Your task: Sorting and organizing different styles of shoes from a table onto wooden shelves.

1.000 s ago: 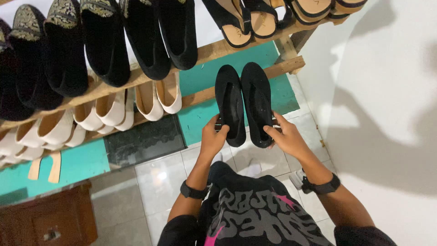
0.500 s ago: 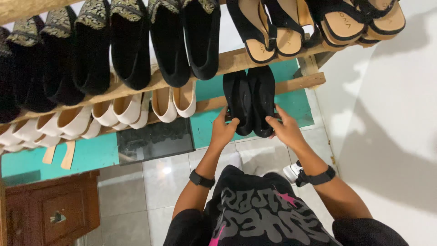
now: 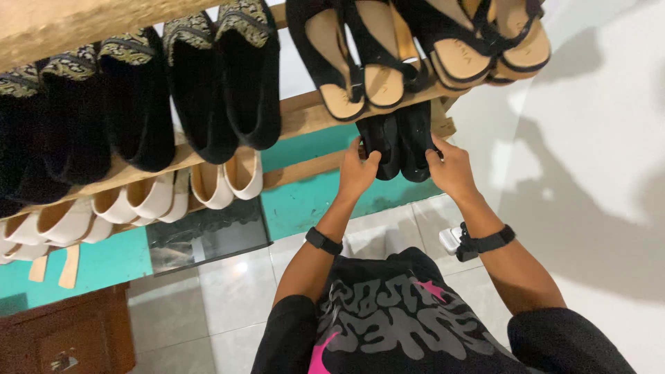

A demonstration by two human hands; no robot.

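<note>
A wooden shoe rack fills the upper half of the view, its slats running from 9 o'clock up toward 2 o'clock. On its upper shelf stand black slip-on shoes with patterned toes at 11 o'clock and black strappy sandals with tan insoles at 1 o'clock. On the lower shelf a row of white and cream shoes sits at 9 o'clock. Behind the rack the wall base is teal; the floor is pale tile.

A pair of black flat shoes lies side by side on the lower shelf at 1 o'clock, partly under the sandals. The left hand grips the left shoe's heel end, fingers curled around it; the right hand is closed likewise on the right shoe's heel end. Each wrist bears a black band.
</note>
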